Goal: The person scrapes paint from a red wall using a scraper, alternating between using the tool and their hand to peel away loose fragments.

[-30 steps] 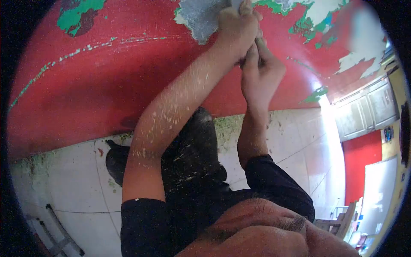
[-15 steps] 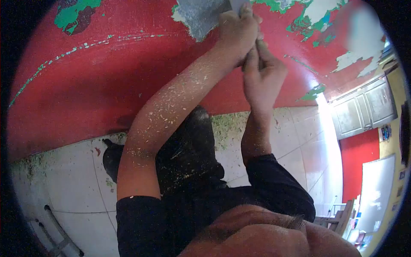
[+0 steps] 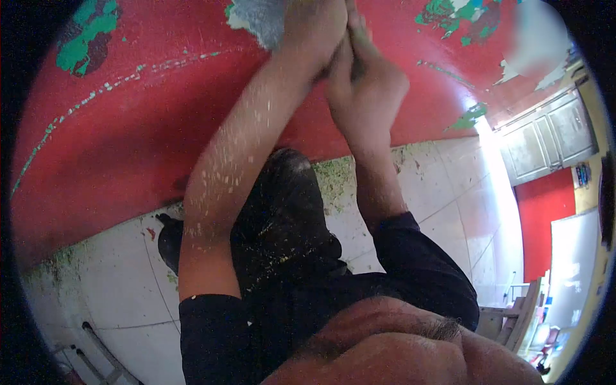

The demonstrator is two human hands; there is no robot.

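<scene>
My left hand (image 3: 319, 29) is closed at the top edge of the view, close against a red painted wall (image 3: 147, 115). Just below and to its right, my right hand (image 3: 371, 86) is closed too, its fingers meeting the left hand. Both grip a scraper, whose flat blade showed half a second ago; the hands and the frame edge now hide it. Beside my left hand is a bare grey patch (image 3: 262, 24) with ragged pale edges. Small pale paint flakes lie on my left forearm (image 3: 234, 151).
Green and white peeled patches (image 3: 459, 22) mark the wall. Scraped debris (image 3: 335, 186) lies on the white tiled floor (image 3: 122, 276) along its base. A dark metal frame (image 3: 106, 353) stands at lower left, and a pale door (image 3: 545, 138) is at right.
Both hands have moved up and left in view, carrying the scraper blade out of sight. The wall patches have shifted left and upward as the camera turned.
</scene>
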